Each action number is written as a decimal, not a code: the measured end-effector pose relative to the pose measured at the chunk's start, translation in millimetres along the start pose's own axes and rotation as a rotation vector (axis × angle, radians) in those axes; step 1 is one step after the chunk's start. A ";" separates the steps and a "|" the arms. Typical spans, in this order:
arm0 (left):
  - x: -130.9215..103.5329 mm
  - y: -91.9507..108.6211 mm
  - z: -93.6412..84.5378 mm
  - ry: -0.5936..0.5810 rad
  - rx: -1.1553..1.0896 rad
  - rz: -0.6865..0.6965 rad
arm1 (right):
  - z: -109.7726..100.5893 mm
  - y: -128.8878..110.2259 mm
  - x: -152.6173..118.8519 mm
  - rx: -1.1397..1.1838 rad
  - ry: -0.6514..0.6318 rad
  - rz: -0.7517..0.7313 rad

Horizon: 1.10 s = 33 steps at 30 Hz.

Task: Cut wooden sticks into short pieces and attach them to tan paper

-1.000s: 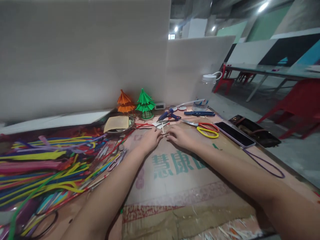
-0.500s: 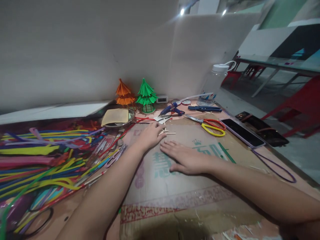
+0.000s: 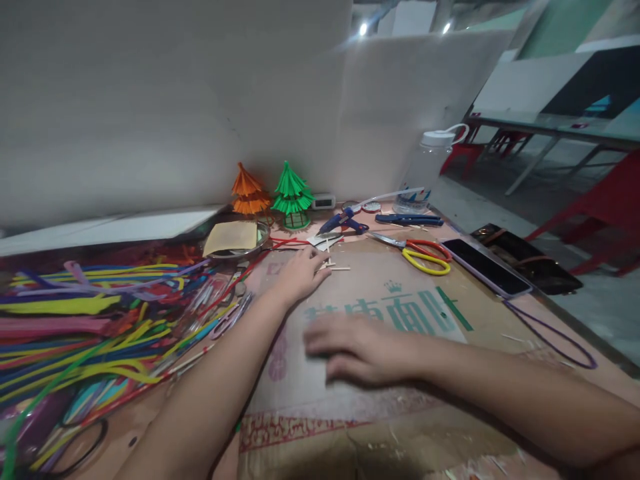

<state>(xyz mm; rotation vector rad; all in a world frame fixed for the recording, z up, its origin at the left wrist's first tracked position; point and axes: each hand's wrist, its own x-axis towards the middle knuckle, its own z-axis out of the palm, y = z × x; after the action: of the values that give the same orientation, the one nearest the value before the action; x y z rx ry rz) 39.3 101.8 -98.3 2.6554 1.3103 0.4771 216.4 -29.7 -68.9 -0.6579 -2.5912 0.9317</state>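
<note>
Head view: left hand (image 3: pixel 299 277) low over the cardboard (image 3: pixel 357 283), thumb and forefinger narrowed about thin pale sticks (image 3: pixel 341 269) towards its far side, probably to steady them; firm pinch or light touch, cannot tell. Right hand (image 3: pixel 357 348) blurred, seemingly empty, fingers loosely extended near the printed lettering (image 3: pixel 397 313), apart from the sticks. Just beyond, glue gun (image 3: pixel 339 220) lies tip over white card (image 3: pixel 317 241), likely against drips. Scissors (image 3: pixel 406 245) lie rightward, handles nearer, presumably for easy reach.
</note>
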 end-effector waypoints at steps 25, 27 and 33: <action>6.3 4.0 -2.3 0.001 0.174 0.027 | 4.4 33.7 4.1 -0.101 0.282 0.100; 1.8 5.6 -0.7 0.003 0.184 0.014 | 4.2 32.9 3.7 -0.087 0.279 0.119; -9.9 2.9 -6.0 -0.013 0.155 0.068 | 5.5 32.9 2.4 -0.072 0.244 0.153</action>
<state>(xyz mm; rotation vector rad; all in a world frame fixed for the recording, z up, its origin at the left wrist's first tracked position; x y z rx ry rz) 33.8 92.0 -94.1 2.8312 1.3071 0.3799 222.4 -8.8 -94.3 -0.9391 -2.3925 0.7508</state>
